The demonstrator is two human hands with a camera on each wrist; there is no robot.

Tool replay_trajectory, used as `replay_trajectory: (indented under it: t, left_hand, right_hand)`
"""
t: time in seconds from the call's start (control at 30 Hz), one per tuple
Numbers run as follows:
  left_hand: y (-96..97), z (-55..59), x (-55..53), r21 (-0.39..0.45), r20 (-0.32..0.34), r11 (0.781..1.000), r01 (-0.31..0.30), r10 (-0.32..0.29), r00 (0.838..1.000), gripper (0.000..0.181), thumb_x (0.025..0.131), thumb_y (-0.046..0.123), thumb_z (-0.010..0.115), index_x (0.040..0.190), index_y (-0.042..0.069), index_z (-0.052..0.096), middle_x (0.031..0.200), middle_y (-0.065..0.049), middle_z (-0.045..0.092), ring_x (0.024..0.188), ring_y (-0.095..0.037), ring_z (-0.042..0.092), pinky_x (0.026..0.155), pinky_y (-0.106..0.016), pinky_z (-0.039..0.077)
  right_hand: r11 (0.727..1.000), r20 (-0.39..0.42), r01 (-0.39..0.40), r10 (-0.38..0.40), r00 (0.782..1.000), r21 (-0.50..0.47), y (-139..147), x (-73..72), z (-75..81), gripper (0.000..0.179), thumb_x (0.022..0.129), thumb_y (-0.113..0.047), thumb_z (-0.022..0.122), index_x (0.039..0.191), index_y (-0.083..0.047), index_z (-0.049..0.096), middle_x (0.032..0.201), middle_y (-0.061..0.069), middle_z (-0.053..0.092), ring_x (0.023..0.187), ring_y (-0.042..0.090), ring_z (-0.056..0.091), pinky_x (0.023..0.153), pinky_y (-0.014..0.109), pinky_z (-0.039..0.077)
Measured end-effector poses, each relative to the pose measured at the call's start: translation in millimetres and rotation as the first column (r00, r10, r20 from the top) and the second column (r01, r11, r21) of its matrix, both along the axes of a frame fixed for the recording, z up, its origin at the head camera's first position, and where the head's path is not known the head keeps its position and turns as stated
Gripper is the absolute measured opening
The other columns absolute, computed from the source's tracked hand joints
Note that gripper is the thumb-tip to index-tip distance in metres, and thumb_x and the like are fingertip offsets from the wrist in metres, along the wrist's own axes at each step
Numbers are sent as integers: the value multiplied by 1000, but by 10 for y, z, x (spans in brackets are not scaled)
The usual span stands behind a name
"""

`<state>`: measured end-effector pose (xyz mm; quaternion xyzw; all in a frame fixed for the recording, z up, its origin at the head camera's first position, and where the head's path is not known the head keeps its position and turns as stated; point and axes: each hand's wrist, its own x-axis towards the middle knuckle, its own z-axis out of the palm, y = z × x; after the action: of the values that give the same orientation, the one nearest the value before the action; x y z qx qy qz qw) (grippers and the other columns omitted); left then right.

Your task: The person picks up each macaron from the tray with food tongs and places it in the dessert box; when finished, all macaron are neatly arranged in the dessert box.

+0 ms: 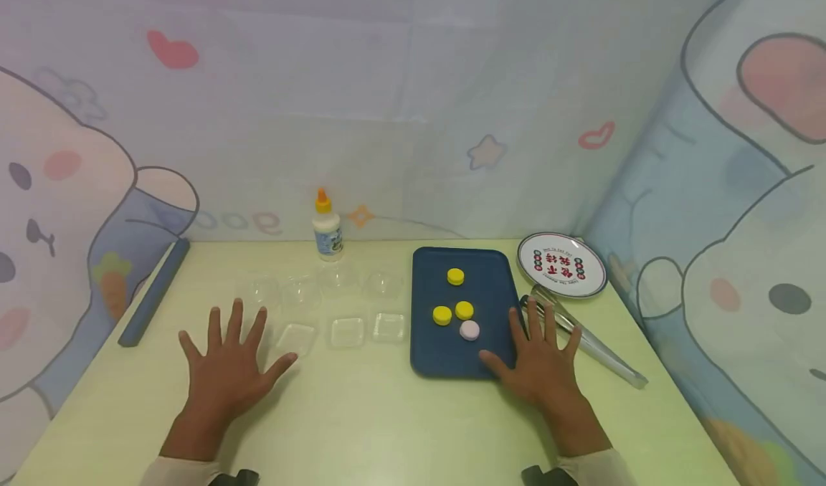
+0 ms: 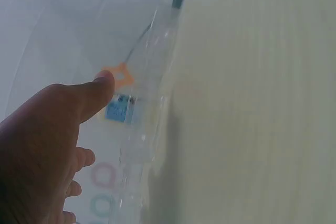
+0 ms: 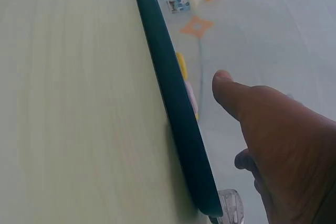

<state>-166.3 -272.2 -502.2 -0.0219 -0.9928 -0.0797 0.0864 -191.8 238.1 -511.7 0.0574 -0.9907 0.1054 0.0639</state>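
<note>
My left hand is spread with straight fingers over the left part of the table, nearest to several clear plastic containers, and holds nothing. My right hand, also spread and holding nothing, hovers by the right edge of a dark blue tray. On that tray lie three yellow round pieces and one pale pink round piece. Metal tongs lie partly behind the right fingers. In the right wrist view the thumb stands apart from the tray's side.
A white glue bottle with an orange tip stands at the back. A printed white plate sits at the back right. Along the left table edge lies a dark grey bar. Patterned cloth surrounds the table on three sides.
</note>
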Motion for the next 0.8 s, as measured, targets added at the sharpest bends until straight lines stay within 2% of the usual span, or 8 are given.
replay_trajectory:
  t: [0.2,0.53,0.8]
  left_hand:
    - [249,46,-108,-47,0,997,62,-62,998,103,96,85,52,171,16,36,181,-25,19,165,-60,13,119,-94,0]
    - [648,99,-305,-93,-9,981,168,-170,985,97,97,81,54,170,19,40,182,-13,28,168,-51,18,124,-88,2]
    - [960,116,-443,-73,27,973,218,-216,976,95,98,78,54,172,20,38,181,-10,31,170,-45,19,126,-86,2]
  right_hand:
    - [1000,11,14,-14,1000,13,131,-57,19,106,98,-81,54,173,-10,31,183,24,10,169,53,2,122,90,-6]
    - [998,6,31,-31,999,58,290,-215,46,108,99,-83,50,173,-8,29,183,26,8,169,54,4,121,91,-4]
    - [998,38,61,-62,997,31,394,-242,49,107,99,-83,48,173,-7,28,182,29,6,168,56,4,119,93,-4]
